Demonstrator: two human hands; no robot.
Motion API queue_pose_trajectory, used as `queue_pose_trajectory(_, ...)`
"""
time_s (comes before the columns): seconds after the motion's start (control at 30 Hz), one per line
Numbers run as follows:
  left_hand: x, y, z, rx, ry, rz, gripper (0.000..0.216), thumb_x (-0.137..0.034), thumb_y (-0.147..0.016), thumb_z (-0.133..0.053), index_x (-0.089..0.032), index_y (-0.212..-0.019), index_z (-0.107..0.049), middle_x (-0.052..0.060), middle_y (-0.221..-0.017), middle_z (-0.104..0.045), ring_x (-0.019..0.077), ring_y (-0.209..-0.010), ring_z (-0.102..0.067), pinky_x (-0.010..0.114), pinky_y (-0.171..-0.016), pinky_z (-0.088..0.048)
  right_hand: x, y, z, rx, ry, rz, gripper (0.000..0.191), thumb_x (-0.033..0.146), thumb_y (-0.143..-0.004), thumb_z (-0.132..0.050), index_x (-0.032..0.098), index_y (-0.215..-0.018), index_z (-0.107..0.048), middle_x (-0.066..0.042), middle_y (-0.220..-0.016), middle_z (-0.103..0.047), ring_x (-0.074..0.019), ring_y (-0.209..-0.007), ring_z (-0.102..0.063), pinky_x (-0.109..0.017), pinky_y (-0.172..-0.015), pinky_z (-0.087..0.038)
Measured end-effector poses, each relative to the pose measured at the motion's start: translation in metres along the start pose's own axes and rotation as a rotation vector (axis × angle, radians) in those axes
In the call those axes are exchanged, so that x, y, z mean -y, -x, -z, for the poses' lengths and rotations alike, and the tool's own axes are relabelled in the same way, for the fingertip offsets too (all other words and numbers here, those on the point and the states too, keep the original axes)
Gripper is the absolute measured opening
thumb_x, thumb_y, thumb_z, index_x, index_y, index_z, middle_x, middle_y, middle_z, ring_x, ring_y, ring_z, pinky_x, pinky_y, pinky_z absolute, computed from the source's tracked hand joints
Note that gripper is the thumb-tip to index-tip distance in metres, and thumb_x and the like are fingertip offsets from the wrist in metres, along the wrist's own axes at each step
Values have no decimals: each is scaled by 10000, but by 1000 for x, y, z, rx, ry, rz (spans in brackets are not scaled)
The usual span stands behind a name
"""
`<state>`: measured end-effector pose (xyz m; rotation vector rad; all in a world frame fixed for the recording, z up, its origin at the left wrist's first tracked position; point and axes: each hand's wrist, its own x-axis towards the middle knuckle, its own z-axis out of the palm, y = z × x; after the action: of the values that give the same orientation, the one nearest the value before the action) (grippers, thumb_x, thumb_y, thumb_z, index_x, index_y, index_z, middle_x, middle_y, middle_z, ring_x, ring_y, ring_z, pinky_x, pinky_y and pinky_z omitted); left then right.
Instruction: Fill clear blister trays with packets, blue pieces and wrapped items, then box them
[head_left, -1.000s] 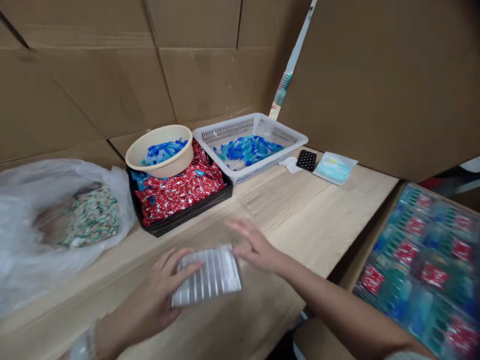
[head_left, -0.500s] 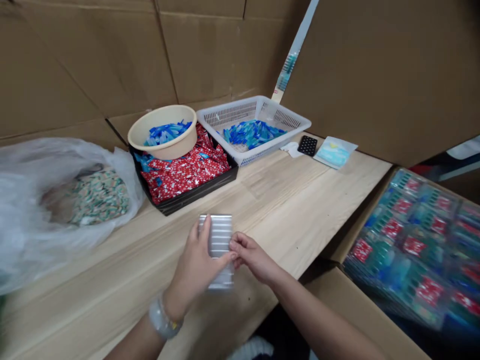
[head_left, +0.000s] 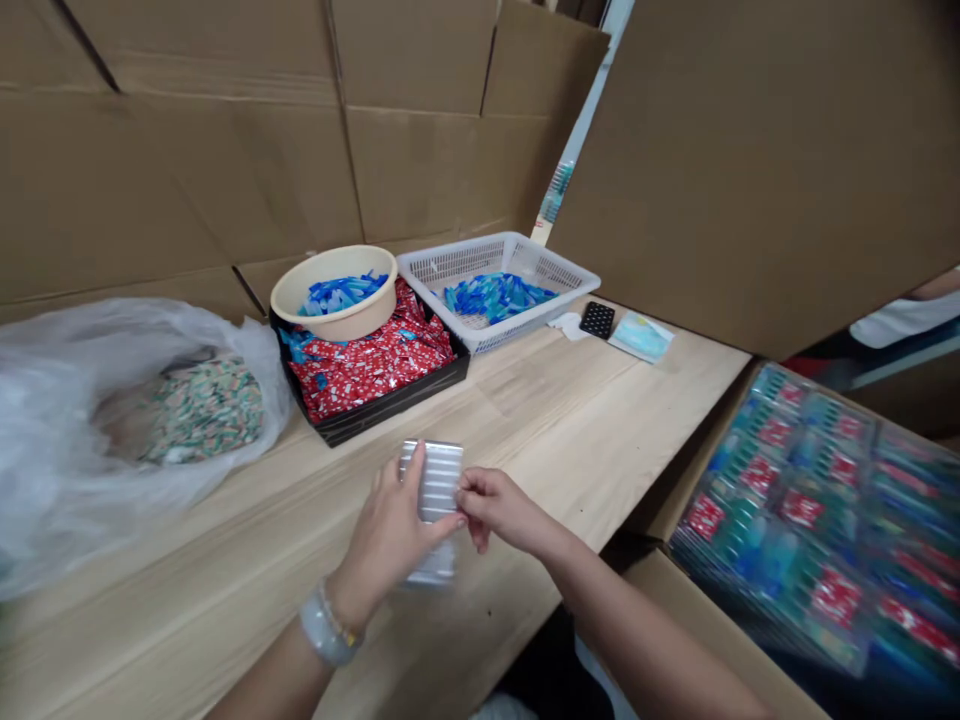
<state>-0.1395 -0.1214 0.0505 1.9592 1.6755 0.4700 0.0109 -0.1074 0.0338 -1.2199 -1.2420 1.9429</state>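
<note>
My left hand (head_left: 394,535) is wrapped round a clear ribbed plastic tray (head_left: 433,480), which it holds a little above the wooden table (head_left: 600,440). My right hand (head_left: 499,508) pinches the right edge of that same tray with thumb and fingers closed. A pale bracelet sits on my left wrist. Both hands meet near the table's front edge.
Behind the hands stands a black tray of red sachets (head_left: 375,365) with a beige bowl (head_left: 336,292) of blue pieces on it, then a white basket (head_left: 499,290) of blue pieces. A plastic bag (head_left: 112,420) lies left. A box of packed sets (head_left: 817,480) sits right.
The tray has been turned from lying crosswise to standing lengthwise. My left hand has closed round it, and my right hand has gone from spread open to pinching its edge.
</note>
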Motion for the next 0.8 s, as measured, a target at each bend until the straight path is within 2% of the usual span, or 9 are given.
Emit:
queue_pose_trajectory(0.07,2,-1,3,-7,-6,-12,865,-531,-645,-566,-150,-1343,-226,149,-1170,-407,300,-1092,-408,429,-898,-360,2,10,5,-48,37,19,165,259,-679,-525,168,-588,-423,73,-388,-469,-62,-269,-411,-163,-271,-328)
queue_pose_trajectory(0.13,7,-3,6,-6,3,10,850,-553,-652,-546,-187,-1345,-218,126,-1166,-402,289,-1075,-431,414,-893,-371,-8,29,22,-188,-36,63,166,260,-681,-536,165,-594,-432,59,-451,-507,-53,-280,-408,-162,-269,-315)
queue_pose_trajectory(0.27,19,-9,7,-23,-66,61,855,-582,-658,-514,-175,-1347,-212,146,-1214,-361,314,-1086,-428,432,-901,-365,-42,72,91,-621,-388,223,187,303,-695,-582,176,-683,-445,44,-630,-567,-24,-354,-418,-152,-331,-347)
queue_pose_trajectory(0.37,22,-15,4,-87,-112,-1,833,-550,-638,-549,-177,-1325,-262,158,-1322,-272,348,-1185,-327,463,-943,-321,-57,82,141,-759,-500,185,215,294,-651,-620,186,-704,-442,20,-651,-568,-72,-465,-521,-226,-480,-465)
queue_pose_trajectory(0.47,21,-19,0,-96,-93,-29,779,-504,-637,-569,-207,-1304,-299,132,-1396,-178,366,-1229,-264,486,-949,-311,-56,77,160,-888,-264,0,218,369,-684,-570,189,-720,-452,-12,-627,-552,-129,-474,-539,-295,-484,-465)
queue_pose_trajectory(0.57,18,-18,-2,-38,-58,3,762,-494,-646,-564,-232,-1308,-293,105,-1426,-124,363,-1229,-281,459,-944,-338,-41,63,135,-1125,217,63,254,439,-698,-546,201,-752,-473,-10,-626,-515,-141,-513,-513,-279,-468,-419)
queue_pose_trajectory(0.63,15,-17,-3,-18,-58,27,777,-501,-644,-563,-242,-1318,-275,98,-1433,-101,361,-1226,-293,446,-934,-359,-29,45,97,-998,330,215,259,434,-692,-563,204,-789,-493,-8,-671,-515,-129,-575,-502,-261,-512,-420)
queue_pose_trajectory(0.73,12,-16,-4,-15,-60,26,795,-487,-647,-569,-220,-1326,-254,127,-1423,-118,357,-1223,-300,461,-912,-375,-18,6,33,-317,-49,235,318,454,-673,-589,212,-810,-436,39,-627,-496,-93,-482,-476,-231,-446,-412)
queue_pose_trajectory(0.8,13,-16,-4,-35,-59,12,794,-467,-655,-574,-194,-1326,-249,157,-1409,-140,353,-1227,-291,476,-909,-370,-18,-16,1,-75,-290,202,359,477,-653,-607,206,-733,-385,70,-560,-456,-73,-420,-450,-218,-418,-405)
